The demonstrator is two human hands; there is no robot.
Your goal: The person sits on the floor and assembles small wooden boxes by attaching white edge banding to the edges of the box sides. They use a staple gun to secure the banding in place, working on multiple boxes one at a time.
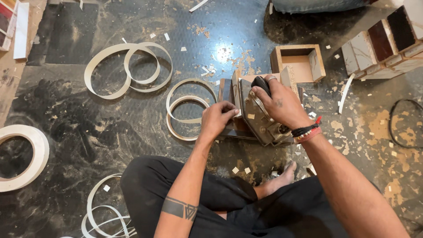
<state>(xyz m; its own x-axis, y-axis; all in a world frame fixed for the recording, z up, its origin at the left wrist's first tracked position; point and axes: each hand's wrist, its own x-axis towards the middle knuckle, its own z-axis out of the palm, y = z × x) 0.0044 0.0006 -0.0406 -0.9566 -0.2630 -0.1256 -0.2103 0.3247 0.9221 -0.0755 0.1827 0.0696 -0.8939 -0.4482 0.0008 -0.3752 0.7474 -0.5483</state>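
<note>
Cross-legged in black trousers (229,200) on the dark dusty floor (79,110), we press our left hand (218,119), fingers curled, against a small wooden panel (230,94). Our right hand (282,103) grips the black handle of a worn metal iron (260,117) resting on it. White edge-banding coils (128,66) lie far left.

Two hands, one flat iron (260,117), one open wooden box (298,61), one tape roll (22,156)
</note>
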